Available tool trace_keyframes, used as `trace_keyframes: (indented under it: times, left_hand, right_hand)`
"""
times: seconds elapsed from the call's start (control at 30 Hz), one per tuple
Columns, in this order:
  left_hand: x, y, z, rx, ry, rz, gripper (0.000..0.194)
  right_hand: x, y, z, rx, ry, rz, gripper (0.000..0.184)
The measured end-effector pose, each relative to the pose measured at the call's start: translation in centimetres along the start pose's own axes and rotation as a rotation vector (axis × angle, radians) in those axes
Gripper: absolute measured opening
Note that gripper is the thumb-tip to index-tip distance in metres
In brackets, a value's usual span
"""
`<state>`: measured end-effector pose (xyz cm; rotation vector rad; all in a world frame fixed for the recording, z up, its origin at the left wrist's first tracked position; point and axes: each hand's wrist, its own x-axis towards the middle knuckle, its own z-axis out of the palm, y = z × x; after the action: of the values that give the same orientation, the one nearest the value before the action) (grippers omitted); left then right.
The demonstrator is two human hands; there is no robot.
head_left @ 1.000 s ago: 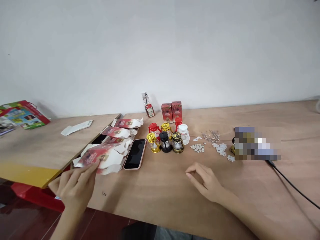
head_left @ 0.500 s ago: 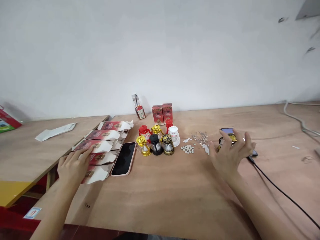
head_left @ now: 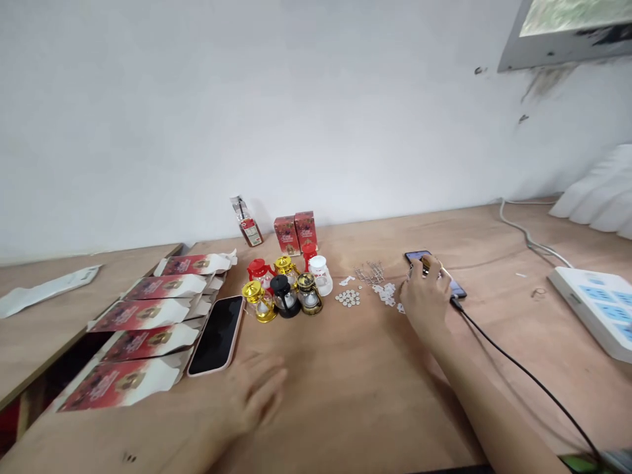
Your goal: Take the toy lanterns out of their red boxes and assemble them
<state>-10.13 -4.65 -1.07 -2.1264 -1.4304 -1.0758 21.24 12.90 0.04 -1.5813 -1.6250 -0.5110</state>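
My right hand (head_left: 422, 297) is stretched out over a phone with a lit screen (head_left: 434, 273), fingers curled around a small gold object on it that I cannot make out clearly. My left hand (head_left: 257, 394) rests on the wooden table (head_left: 345, 368), fingers spread flat and holding nothing. It lies just in front of a dark phone in a pink case (head_left: 217, 334). A cluster of small toy lanterns (head_left: 285, 289) in gold, black, red and white stands at the middle.
Several flattened red-and-white boxes (head_left: 148, 309) lie in a row at the left. Two upright red boxes (head_left: 295, 232) stand by the wall. Small round discs (head_left: 348, 298) and white bits (head_left: 384, 292) lie scattered. A black cable (head_left: 518, 368) runs to the lit phone. A white power strip (head_left: 592, 306) lies right.
My left hand left the flattened boxes and moved right onto the bare table. My right hand reached further out and closed over the gold object. The view swung to the right.
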Motion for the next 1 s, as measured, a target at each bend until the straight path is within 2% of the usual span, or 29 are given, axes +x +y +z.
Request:
trace_keyframes:
  times: [0.03,0.07,0.1,0.17,0.27,0.37,0.47,0.53,0.6,0.67,0.73,0.8,0.9,1.0]
  left_hand:
    - [0.8,1.0,1.3,-0.053,-0.033,0.125,0.023]
    - [1.6,1.8,2.4,-0.120,-0.101,0.322,0.029]
    - [2.5,2.5,3.4,-0.167,-0.148,0.401,0.032]
    - [4.1,3.5,5.0,-0.279,-0.225,0.443,0.033]
    - [5.6,4.9,6.8,-0.458,-0.295,0.301,0.035]
    - [5.9,6.2,8.4,-0.674,-0.278,0.012,0.048]
    - [5.9,6.8,9.6,-0.909,-0.229,-0.319,0.067]
    - [5.7,6.9,10.0,-1.058,-0.226,-0.466,0.072]
    - [5.6,6.7,10.1,-1.175,-0.214,-0.576,0.066]
    - [5.5,6.5,10.1,-1.237,-0.180,-0.678,0.055]
    - [5.6,6.4,10.0,-1.236,-0.143,-0.752,0.046]
    - [5.9,6.4,9.9,-1.154,-0.109,-0.767,0.041]
    - [6.5,6.6,9.8,-0.949,-0.039,-0.741,0.037]
    - [6.7,6.8,9.6,-0.857,-0.019,-0.721,0.034]
  right_hand:
    - [0.1,0.1,0.0,-0.011,-0.004,0.002,0.040]
    - [0.2,0.2,0.1,-0.016,-0.006,0.002,0.038]
    - [0.3,0.4,0.1,-0.012,-0.001,-0.001,0.034]
    - [0.7,0.8,0.2,0.039,0.040,-0.022,0.027]
    - [1.3,1.0,0.0,0.265,0.160,-0.078,0.023]
    - [0.9,-0.3,-0.9,0.601,0.186,-0.048,0.034]
    - [-0.7,-2.6,-2.1,0.921,0.022,-0.021,0.037]
    - [-2.2,-4.1,-2.7,1.052,-0.122,-0.076,0.037]
    - [-3.6,-5.2,-3.0,1.104,-0.215,-0.131,0.035]
    - [-4.5,-5.7,-3.0,1.139,-0.251,-0.135,0.030]
    - [-4.9,-5.8,-2.8,1.174,-0.250,-0.097,0.018]
    - [-4.8,-5.7,-2.6,1.192,-0.226,-0.045,0.006]
    - [-4.7,-5.7,-2.6,1.134,-0.169,0.019,0.016]
    - [-5.1,-5.8,-2.8,0.985,-0.126,-0.097,0.012]
